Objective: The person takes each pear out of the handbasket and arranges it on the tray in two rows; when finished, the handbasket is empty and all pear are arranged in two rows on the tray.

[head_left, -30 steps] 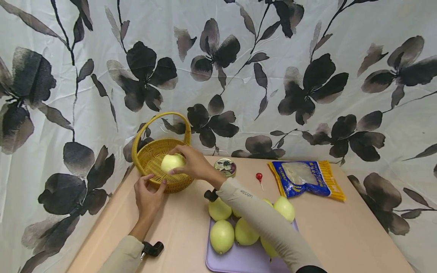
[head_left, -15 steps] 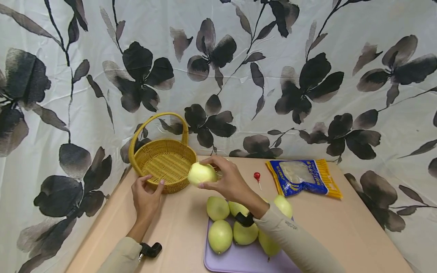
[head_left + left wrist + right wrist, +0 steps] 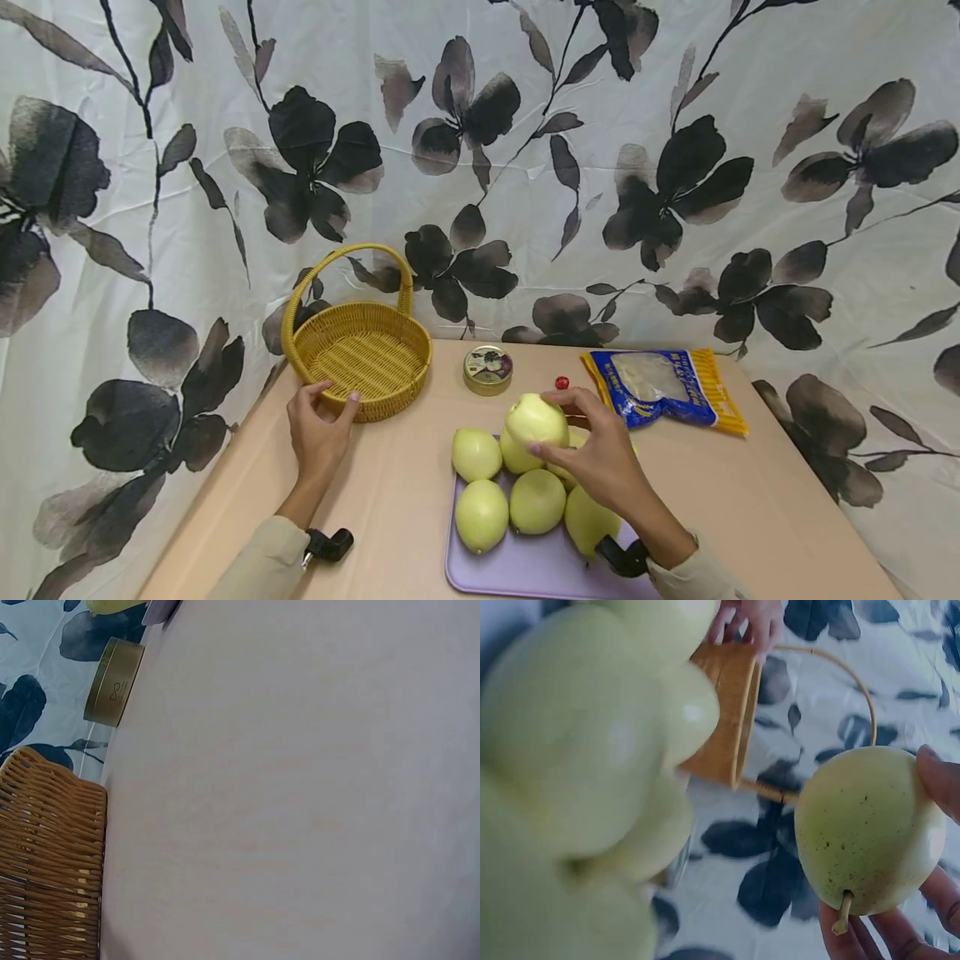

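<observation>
In the head view my right hand holds a pale yellow-green pear between thumb and fingers, above several more pears on a lilac tray. The right wrist view shows the held pear stem side towards the camera, with fingers beneath it. My left hand holds the near rim of a yellow wicker basket, whose floor shows bare. Only the basket's woven wall appears in the left wrist view; the hand itself is out of that picture.
A round tin stands right of the basket. Behind the right hand lie a red lollipop, its stick hidden, and a blue-and-yellow packet. Floral cloth hangs behind the table.
My right hand has lifted the pear out of the basket and carried it right, over the tray of pears. The left hand stays at the basket's rim.
</observation>
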`<move>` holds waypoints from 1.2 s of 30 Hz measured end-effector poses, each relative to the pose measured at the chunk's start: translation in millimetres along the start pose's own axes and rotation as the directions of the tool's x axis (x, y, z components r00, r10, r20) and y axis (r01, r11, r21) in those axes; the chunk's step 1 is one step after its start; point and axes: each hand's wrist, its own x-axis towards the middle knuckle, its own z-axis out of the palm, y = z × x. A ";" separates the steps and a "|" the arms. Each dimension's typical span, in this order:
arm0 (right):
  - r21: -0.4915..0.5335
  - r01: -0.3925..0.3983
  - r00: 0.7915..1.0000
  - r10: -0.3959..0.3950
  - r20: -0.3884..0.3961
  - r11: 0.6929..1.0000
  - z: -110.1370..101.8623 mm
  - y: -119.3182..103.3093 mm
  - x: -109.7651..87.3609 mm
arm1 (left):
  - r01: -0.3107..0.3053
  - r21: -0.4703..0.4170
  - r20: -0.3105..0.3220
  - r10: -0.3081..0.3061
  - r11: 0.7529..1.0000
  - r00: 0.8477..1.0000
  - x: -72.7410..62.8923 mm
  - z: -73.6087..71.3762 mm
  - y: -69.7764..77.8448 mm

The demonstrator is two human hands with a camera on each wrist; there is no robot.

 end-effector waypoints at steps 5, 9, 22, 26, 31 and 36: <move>-0.041 -0.151 0.985 0.148 -0.085 0.988 -22.6 11.3 -31.5 | 0.000 -0.009 0.001 0.000 1.000 1.000 -0.1 -0.1 0.0; -0.071 -0.235 0.961 0.221 -0.164 0.969 -37.5 17.8 -53.4 | 0.003 -0.015 -0.002 -0.003 1.000 1.000 0.0 0.1 0.8; -0.155 -0.526 0.829 0.464 -0.313 0.836 -52.9 39.4 -111.7 | 0.005 0.006 -0.014 -0.005 1.000 1.000 -0.6 0.6 3.4; -0.153 -0.573 0.794 0.499 -0.346 0.805 -50.6 48.7 -121.4 | 0.015 0.012 -0.017 -0.015 1.000 1.000 -1.0 0.1 4.8; -0.145 -0.634 0.755 0.568 -0.328 0.760 -47.0 64.5 -125.0 | 0.022 0.016 -0.018 -0.022 1.000 1.000 -1.2 -0.6 5.7; -0.171 -0.670 0.736 0.616 -0.282 0.722 -41.0 76.8 -124.6 | 0.021 0.008 -0.018 -0.021 1.000 1.000 0.6 -0.2 5.9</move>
